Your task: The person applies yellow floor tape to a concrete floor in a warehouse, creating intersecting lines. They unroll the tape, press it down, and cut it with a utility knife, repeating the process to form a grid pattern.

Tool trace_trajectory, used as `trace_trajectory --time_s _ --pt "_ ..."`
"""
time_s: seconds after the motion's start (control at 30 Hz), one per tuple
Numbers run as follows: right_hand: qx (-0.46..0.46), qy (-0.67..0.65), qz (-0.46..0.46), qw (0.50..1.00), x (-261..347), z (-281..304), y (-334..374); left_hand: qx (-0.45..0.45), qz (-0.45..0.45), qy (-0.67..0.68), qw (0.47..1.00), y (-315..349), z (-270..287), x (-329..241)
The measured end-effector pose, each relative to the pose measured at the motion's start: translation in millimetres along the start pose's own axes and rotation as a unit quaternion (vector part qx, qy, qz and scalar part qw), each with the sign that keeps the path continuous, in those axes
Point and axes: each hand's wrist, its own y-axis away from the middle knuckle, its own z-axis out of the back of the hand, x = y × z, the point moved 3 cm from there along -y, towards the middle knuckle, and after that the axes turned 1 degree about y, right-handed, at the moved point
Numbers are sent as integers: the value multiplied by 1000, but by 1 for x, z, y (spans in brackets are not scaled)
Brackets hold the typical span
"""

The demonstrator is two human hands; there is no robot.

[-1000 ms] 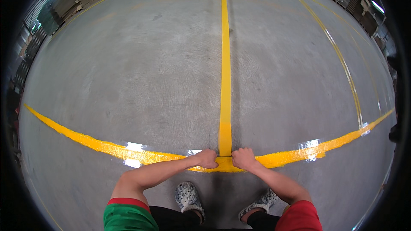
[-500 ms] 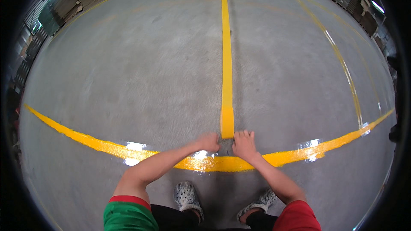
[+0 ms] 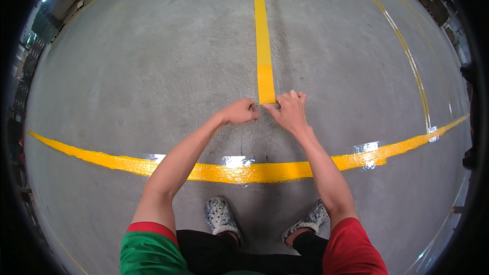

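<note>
A long strip of yellow tape runs away from me across the grey floor. Its near section is a deeper yellow and ends squarely between my hands. My left hand is closed at the left corner of that end. A thin line shows between its fingertips and the tape, but what it grips is too small to make out. At the right corner, my right hand is closed on the tape, its thumb along the near edge and some fingers raised. Whether the near end touches the floor, I cannot tell.
A glossy, wet-looking yellow painted line curves across the floor between the tape's end and my clogs. Another yellow line runs along the right. Stacked material stands at the far left.
Both hands have moved farther up in the view, together with the tape's near end. The view has tilted down slightly. My right thumb now lies against the tape's edge.
</note>
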Motion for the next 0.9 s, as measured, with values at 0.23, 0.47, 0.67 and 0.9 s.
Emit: trace_trajectory --time_s 0.23,0.47,0.67,0.9 --pt "-27 -20 1 999 -10 1 -11 4 120 5 993 -25 33 4" --pt "37 -21 -8 999 -5 16 -39 -174 -15 430 886 -91 65 -1" --pt "25 -94 -67 993 -17 18 -22 -39 -132 500 855 -101 66 -14" --pt "43 -137 -103 984 -17 19 -16 -186 -43 284 940 -112 39 -4"
